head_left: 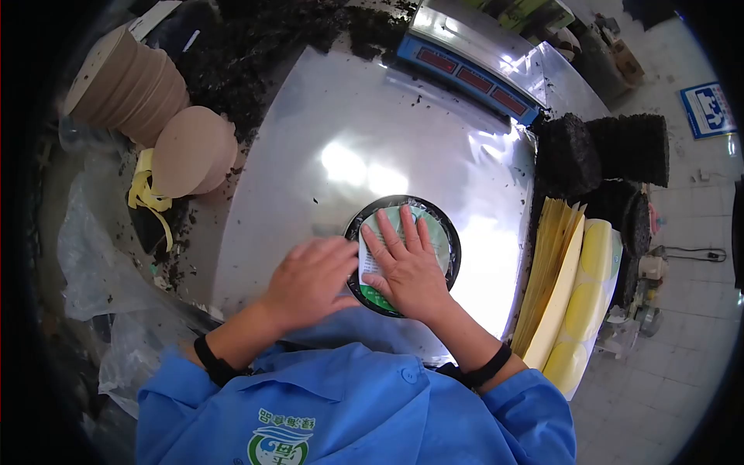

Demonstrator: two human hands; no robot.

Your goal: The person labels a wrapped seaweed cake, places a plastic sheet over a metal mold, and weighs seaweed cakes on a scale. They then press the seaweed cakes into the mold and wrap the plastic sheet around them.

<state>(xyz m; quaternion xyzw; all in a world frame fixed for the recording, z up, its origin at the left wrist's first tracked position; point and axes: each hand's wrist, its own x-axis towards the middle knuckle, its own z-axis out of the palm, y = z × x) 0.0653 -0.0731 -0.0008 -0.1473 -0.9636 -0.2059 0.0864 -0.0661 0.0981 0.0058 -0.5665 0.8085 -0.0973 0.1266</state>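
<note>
A round black container (456,267) with a green and white printed label (434,229) on top rests on the shiny metal work surface, close to my body. My right hand (407,267) lies flat on the label with its fingers spread. Just left of the container is my left hand (314,275), slightly blurred, its fingers apart and its fingertips near the rim. Nothing shows in the left hand. Whether its fingertips touch the rim, I cannot tell.
Stacked brown discs (128,89) stand at the left beside dark scraps and clear plastic (101,256). A blue scale (469,77) is at the back. To the right are yellow label sheets (550,279) and dark round bundles (570,155).
</note>
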